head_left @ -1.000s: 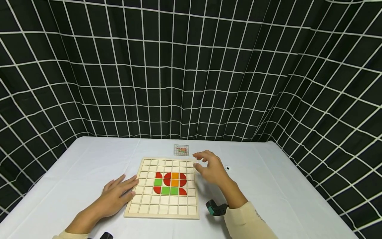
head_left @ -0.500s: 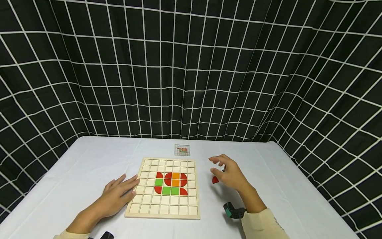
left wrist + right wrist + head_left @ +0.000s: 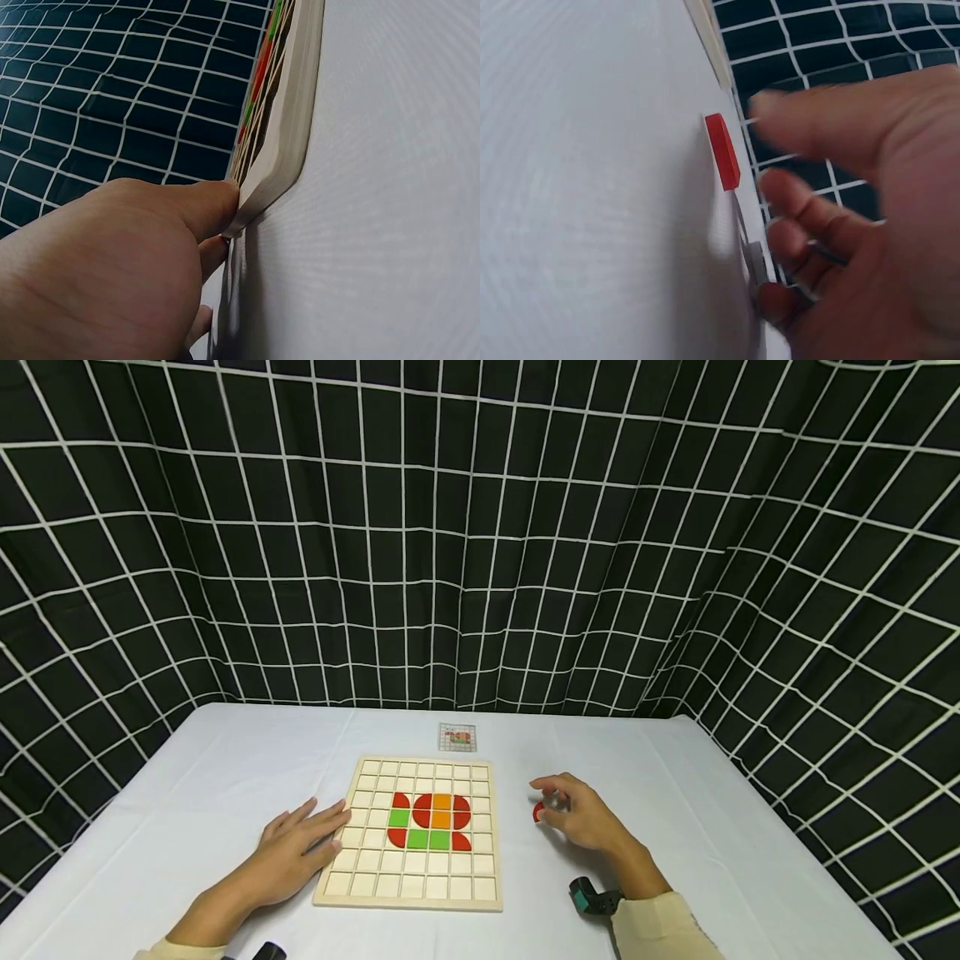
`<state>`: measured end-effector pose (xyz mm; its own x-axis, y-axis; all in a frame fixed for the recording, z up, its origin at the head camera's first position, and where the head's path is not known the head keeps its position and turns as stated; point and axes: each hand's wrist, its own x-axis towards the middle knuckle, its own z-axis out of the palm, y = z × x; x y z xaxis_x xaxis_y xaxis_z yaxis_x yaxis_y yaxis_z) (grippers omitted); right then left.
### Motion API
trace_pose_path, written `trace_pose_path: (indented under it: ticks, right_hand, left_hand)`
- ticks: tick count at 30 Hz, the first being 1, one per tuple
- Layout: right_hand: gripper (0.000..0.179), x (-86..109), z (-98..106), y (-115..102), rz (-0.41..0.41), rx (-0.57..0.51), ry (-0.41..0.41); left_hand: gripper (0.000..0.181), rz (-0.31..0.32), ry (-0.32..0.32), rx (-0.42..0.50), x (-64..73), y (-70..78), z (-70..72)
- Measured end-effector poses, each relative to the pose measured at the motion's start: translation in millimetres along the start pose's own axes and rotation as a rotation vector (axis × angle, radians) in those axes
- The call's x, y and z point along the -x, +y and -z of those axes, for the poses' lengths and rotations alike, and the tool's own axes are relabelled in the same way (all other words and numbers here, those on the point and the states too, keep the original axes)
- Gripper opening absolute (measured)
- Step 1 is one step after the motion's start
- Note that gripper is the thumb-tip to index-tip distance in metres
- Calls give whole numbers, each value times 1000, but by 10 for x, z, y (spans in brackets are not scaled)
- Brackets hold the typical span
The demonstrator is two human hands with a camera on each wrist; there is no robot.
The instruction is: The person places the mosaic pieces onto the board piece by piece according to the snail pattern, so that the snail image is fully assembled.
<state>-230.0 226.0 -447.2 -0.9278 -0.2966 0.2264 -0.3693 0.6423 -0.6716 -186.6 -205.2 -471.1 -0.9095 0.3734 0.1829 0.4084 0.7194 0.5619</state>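
Observation:
A wooden grid board (image 3: 411, 885) lies on the table with red rounded pieces (image 3: 462, 811), green squares (image 3: 418, 838) and orange squares (image 3: 441, 810) set in its cells. My left hand (image 3: 288, 858) rests at its left side, fingers extended over the rim; in the left wrist view the thumb touches the board's edge (image 3: 289, 142). Right of the board, my right hand (image 3: 588, 818) hovers low over a loose red piece (image 3: 537, 812), thumb and fingers apart. In the right wrist view that red piece (image 3: 723, 152) lies on the cloth, with a pale piece (image 3: 757, 262) behind it near the fingers.
A small pattern card (image 3: 457, 737) showing a coloured grid figure lies beyond the board's far edge. White cloth (image 3: 712, 827) covers the table. A black curtain with white grid lines (image 3: 465, 527) hangs behind and at the sides.
My right hand has moved right, away from the board's corner, then down toward the loose red piece, which has come into view. My left hand keeps its place.

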Motion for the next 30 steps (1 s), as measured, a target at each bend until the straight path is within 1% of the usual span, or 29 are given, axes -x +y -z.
trace_pose_path:
  ticks: [4,8,11,21,30]
  right_hand:
    - [36,15,-52,65,19,70,-22]
    - [32,15,-83,93,63,107,-19]
    - [29,10,-93,98,70,128,-15]
    - [24,26,-84,58,13,202,-21]
    - [11,26,-79,35,-30,251,-3]
  left_hand:
    - [43,-13,2,-5,-7,7,6]
    - [42,-23,15,-13,-13,7,20]
    - [42,-30,27,-23,-10,-1,19]
    - [42,-29,28,-13,10,-1,1]
    - [42,-33,28,-13,2,0,-11]
